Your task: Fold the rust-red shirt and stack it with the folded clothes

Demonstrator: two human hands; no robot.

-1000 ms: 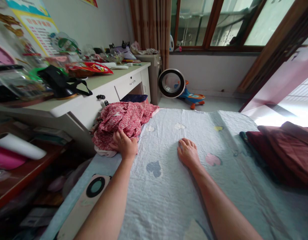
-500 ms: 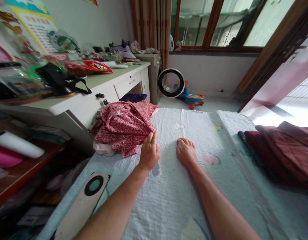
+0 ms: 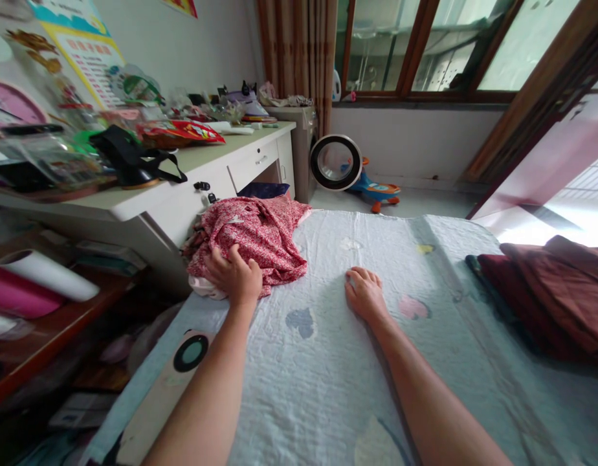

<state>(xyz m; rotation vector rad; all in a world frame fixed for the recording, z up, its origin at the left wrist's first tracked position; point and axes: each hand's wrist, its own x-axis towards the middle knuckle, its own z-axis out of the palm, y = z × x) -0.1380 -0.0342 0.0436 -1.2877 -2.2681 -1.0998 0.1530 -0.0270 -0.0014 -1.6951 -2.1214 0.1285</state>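
A crumpled heap of red garments with a fine white pattern [image 3: 260, 233] lies at the far left of the bed. My left hand [image 3: 235, 275] is over the heap's near side, its fingers spread and holding nothing; whether it touches the fabric I cannot tell. Some pale pink cloth [image 3: 206, 287] shows under the heap. My right hand [image 3: 365, 291] rests on the light blue sheet [image 3: 303, 369] near the middle, fingers loosely curled and lying on the cloth. No garment is in it.
Folded dark red clothes [image 3: 556, 285] are stacked on the right. A pale flat panel with a dark ring [image 3: 156, 401] lies along the left edge. Beyond stand a cluttered white desk [image 3: 173, 207], a washing machine with its round door [image 3: 335, 162] swung out, and a blue ride-on toy [image 3: 374, 188].
My left hand has let go of the red fabric's right corner and moved left over the heap, fingers now spread. My right hand stays in place. The view has shifted slightly.
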